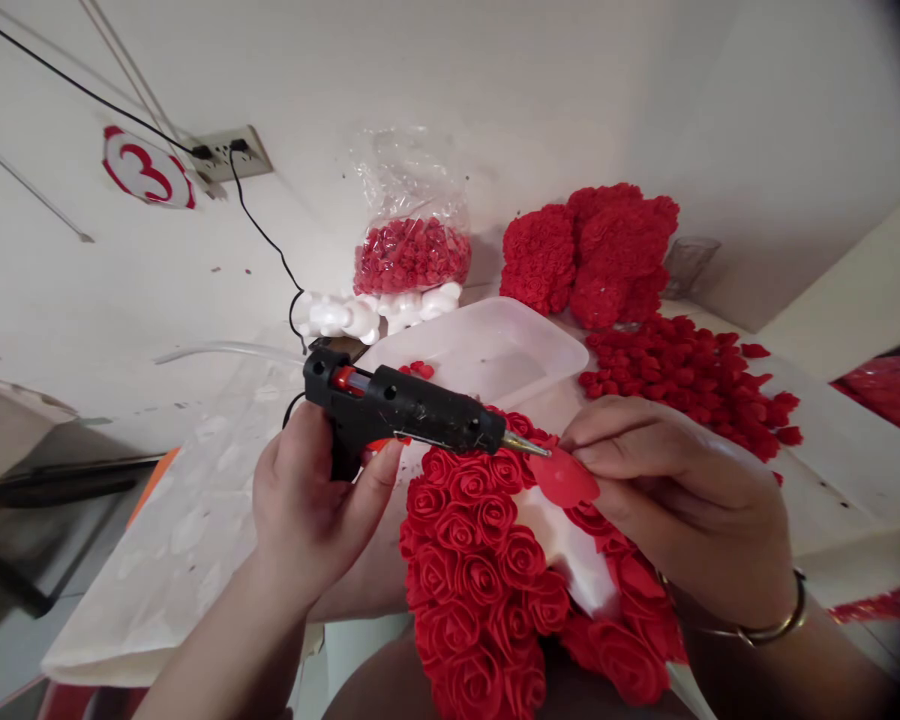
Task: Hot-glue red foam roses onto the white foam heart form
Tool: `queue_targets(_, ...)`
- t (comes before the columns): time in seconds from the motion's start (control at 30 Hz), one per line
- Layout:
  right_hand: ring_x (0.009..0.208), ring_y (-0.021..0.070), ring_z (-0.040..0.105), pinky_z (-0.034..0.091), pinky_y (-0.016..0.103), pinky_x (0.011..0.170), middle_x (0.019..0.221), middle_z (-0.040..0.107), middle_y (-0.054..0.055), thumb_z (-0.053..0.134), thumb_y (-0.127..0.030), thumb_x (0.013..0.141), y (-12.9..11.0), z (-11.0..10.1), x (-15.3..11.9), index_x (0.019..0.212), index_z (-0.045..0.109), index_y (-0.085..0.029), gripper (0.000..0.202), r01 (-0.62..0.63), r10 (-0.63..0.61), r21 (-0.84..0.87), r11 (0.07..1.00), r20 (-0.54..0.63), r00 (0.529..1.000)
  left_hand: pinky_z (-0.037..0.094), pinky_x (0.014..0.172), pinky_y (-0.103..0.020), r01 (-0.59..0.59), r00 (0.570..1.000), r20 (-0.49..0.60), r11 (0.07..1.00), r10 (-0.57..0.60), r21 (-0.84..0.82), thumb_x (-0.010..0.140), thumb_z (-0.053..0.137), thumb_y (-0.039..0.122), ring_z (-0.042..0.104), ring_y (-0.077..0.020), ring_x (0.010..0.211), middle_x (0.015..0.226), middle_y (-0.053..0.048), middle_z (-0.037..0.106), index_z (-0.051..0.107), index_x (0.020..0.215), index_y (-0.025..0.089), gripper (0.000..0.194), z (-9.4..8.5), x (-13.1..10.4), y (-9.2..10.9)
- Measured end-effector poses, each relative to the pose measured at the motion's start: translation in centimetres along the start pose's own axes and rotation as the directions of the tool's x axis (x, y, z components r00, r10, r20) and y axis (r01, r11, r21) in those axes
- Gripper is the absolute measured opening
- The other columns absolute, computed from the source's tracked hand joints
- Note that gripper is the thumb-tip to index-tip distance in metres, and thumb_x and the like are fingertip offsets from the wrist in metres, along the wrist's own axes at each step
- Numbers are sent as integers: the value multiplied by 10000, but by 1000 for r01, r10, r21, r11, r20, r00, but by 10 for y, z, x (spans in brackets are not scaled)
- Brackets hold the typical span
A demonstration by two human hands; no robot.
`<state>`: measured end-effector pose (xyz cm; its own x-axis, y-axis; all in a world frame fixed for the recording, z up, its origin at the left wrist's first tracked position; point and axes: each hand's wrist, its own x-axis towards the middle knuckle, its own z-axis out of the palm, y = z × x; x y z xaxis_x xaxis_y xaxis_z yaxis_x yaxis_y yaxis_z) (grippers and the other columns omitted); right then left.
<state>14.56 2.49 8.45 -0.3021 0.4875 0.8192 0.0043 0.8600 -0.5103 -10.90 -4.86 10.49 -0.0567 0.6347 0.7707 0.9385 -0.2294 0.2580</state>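
My left hand [322, 500] is wrapped round the handle of a black hot glue gun [427, 410], with a clear glue stick [225, 350] poking out of its back end. The gun's metal nozzle meets a red foam flower [566, 478], which my right hand [682, 500] pinches between thumb and fingers. Below the nozzle, a form covered in red foam roses [480, 570] rests at my lap. A strip of its white surface [570, 550] shows bare between the roses.
Behind stands a translucent plastic tray [487, 345]. White foam figures [345, 315] lie beside a clear bag of red flowers [412, 255]. To the right are finished red rose shapes [592, 255], a pile of loose flowers [682, 380] and a clear glass [691, 265]. A black cord [259, 225] runs to the wall outlet [236, 150].
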Motion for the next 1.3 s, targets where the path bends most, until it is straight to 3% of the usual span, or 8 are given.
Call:
queue_targets(0.6,888,157,709,619,298,750,961,734,0,657,36,783,3,0,-4,987,710,-273,374,-30,32,37,999,-42,999,271,436,-244,-20,1000,-7,1000,20,7,841,653,310,327,-77,475,580,85,363,417,832,239,247,0,-1,1)
queue_targets(0.7,895,153,698,613,300,764,976,725,1,661,48,776,5,-1,-6,1003,715,-269,393,-30,36,98,995,-56,998,277,436,-240,25,1000,-2,999,-25,-27,839,661,320,352,-74,473,583,85,391,436,852,241,239,0,-1,1)
queue_targets(0.83,918,161,702,623,308,771,1018,739,6,673,51,771,6,-4,-8,1016,722,-266,404,-46,58,139,989,-84,995,347,465,-246,184,982,-19,979,-186,-86,821,688,408,446,-85,492,629,70,525,465,877,247,281,0,-3,-9)
queue_targets(0.97,955,189,723,647,309,783,1054,762,27,685,56,760,-3,-14,-7,1020,718,-265,414,-78,86,126,989,-58,995,428,526,-282,379,925,-8,925,-379,31,738,718,496,545,-135,552,712,31,619,519,995,251,407,-3,-6,-33)
queue_targets(1.07,891,200,746,652,308,719,954,772,21,699,0,778,-13,-24,-3,987,703,-274,345,-88,88,10,996,20,996,431,542,-300,501,850,63,840,-523,208,731,694,524,587,-182,596,717,3,627,548,1006,240,421,-3,-14,-58)
queue_targets(1.3,807,167,733,603,288,670,846,752,9,614,-115,877,-23,-28,12,879,621,-244,130,69,-3,-180,981,344,939,446,636,-321,531,696,231,704,-680,472,812,586,548,679,-274,791,854,-82,701,610,1056,212,416,11,-49,-105)
